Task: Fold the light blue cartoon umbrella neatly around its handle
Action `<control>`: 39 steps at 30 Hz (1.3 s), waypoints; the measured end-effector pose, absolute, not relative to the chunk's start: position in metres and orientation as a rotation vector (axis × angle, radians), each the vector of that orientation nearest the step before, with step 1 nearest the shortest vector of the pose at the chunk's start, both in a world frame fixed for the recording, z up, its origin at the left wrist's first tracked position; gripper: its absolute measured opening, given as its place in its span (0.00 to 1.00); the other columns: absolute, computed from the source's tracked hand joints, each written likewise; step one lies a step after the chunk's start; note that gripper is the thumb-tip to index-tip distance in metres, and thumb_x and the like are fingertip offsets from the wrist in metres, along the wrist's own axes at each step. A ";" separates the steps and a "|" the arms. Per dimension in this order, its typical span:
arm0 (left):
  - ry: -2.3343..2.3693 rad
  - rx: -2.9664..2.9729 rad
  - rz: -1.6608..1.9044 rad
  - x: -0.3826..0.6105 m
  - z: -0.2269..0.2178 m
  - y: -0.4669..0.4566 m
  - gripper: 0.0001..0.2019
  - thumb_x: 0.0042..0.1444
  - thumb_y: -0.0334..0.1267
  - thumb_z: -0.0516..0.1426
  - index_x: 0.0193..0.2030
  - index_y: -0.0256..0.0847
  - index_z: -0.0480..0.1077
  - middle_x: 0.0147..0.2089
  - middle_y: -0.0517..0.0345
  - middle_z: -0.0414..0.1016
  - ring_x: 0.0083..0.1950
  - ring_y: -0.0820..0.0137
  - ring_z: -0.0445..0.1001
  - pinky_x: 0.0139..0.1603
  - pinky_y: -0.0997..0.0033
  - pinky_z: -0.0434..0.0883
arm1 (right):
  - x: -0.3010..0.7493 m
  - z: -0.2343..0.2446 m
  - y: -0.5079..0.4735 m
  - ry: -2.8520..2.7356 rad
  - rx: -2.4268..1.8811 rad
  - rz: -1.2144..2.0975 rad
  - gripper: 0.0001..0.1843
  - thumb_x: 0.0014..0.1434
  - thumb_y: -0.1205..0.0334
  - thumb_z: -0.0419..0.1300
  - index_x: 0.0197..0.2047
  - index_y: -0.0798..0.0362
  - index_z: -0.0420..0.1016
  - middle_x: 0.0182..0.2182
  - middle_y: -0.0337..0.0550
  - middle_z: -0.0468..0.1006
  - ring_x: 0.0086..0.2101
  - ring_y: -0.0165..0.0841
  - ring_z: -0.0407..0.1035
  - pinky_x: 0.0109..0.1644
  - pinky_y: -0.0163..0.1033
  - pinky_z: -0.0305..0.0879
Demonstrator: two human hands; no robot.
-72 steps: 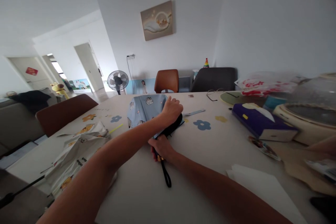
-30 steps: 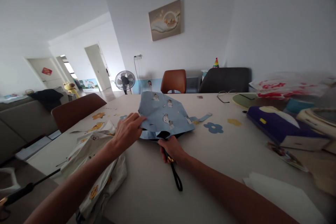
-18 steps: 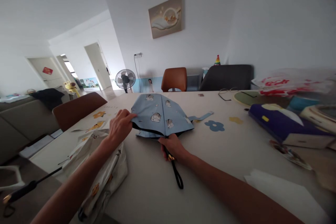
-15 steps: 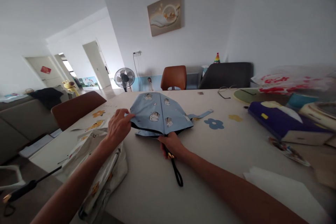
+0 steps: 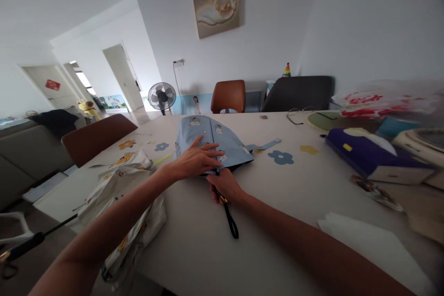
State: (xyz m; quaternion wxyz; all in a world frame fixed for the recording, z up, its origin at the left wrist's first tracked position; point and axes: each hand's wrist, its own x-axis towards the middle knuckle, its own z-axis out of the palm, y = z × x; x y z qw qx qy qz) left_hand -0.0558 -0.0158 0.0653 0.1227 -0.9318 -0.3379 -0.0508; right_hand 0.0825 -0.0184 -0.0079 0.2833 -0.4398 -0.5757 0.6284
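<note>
A light blue umbrella [image 5: 227,141] with cartoon animal prints lies partly folded on the white table, its canopy pointing away from me. My right hand [image 5: 227,187] is closed round its black handle, close to the canopy's lower edge; a black wrist strap [image 5: 233,226] hangs from the handle's end. Flat on the canopy rests my left hand [image 5: 197,159], fingers spread over the blue cloth. The umbrella's closing strap [image 5: 265,144] sticks out to the right. Left of my arms, a cream umbrella [image 5: 152,222] with yellow prints droops over the table's edge, its black handle [image 5: 26,246] pointing left.
Blue and yellow flower shapes [image 5: 280,157] mark the table [image 5: 194,240]. On the right are eyeglasses [image 5: 294,116], a purple tissue pack [image 5: 367,152], a plastic bag [image 5: 385,99] and white paper [image 5: 367,249]. Chairs [image 5: 228,96] and a fan [image 5: 162,97] stand behind.
My left hand has let go of the canopy's left edge and moved right, onto the middle of the canopy, with its fingers spread. My right hand keeps its hold on the handle.
</note>
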 end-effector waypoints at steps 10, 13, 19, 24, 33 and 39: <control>-0.937 -2.786 -0.154 -0.056 0.060 -0.018 0.12 0.60 0.38 0.48 0.44 0.49 0.71 0.51 0.63 0.72 0.63 0.65 0.56 0.63 0.48 0.28 | 0.082 -0.019 -0.013 -1.542 -1.088 1.739 0.11 0.49 0.67 0.52 0.17 0.55 0.60 0.09 0.36 0.64 0.09 0.29 0.61 0.09 0.32 0.56; -0.920 -2.815 -0.154 -0.055 0.061 -0.017 0.13 0.61 0.38 0.47 0.43 0.49 0.71 0.50 0.63 0.73 0.62 0.67 0.57 0.63 0.48 0.27 | 0.081 -0.020 -0.013 -1.536 -1.045 1.740 0.14 0.52 0.63 0.52 0.16 0.54 0.60 0.09 0.36 0.63 0.09 0.28 0.61 0.09 0.31 0.56; -1.002 -2.824 -0.265 -0.052 0.060 -0.022 0.13 0.60 0.41 0.47 0.45 0.48 0.71 0.49 0.60 0.74 0.62 0.67 0.59 0.64 0.49 0.28 | 0.080 -0.022 -0.012 -1.545 -1.029 1.735 0.16 0.53 0.64 0.49 0.15 0.55 0.59 0.09 0.35 0.62 0.08 0.27 0.59 0.09 0.30 0.54; -1.297 -2.622 -0.483 -0.050 0.052 -0.019 0.18 0.62 0.42 0.42 0.49 0.46 0.69 0.58 0.57 0.66 0.63 0.68 0.55 0.65 0.50 0.33 | 0.081 -0.018 -0.015 -1.629 -1.091 1.686 0.20 0.54 0.59 0.49 0.14 0.55 0.60 0.07 0.36 0.62 0.08 0.26 0.58 0.10 0.30 0.53; -1.825 -2.043 -1.001 -0.054 0.053 0.013 0.29 0.57 0.48 0.47 0.64 0.45 0.48 0.69 0.51 0.39 0.69 0.60 0.35 0.63 0.46 0.38 | 0.082 -0.015 -0.023 -1.648 -1.260 1.532 0.23 0.54 0.56 0.50 0.11 0.54 0.59 0.05 0.37 0.61 0.07 0.26 0.58 0.11 0.29 0.51; -2.118 -1.848 -1.724 -0.058 0.044 0.030 0.39 0.54 0.56 0.49 0.65 0.35 0.39 0.68 0.40 0.39 0.68 0.60 0.40 0.64 0.56 0.45 | 0.085 -0.022 -0.022 -1.655 -1.237 1.464 0.22 0.54 0.56 0.50 0.11 0.54 0.60 0.05 0.38 0.62 0.08 0.27 0.59 0.11 0.30 0.52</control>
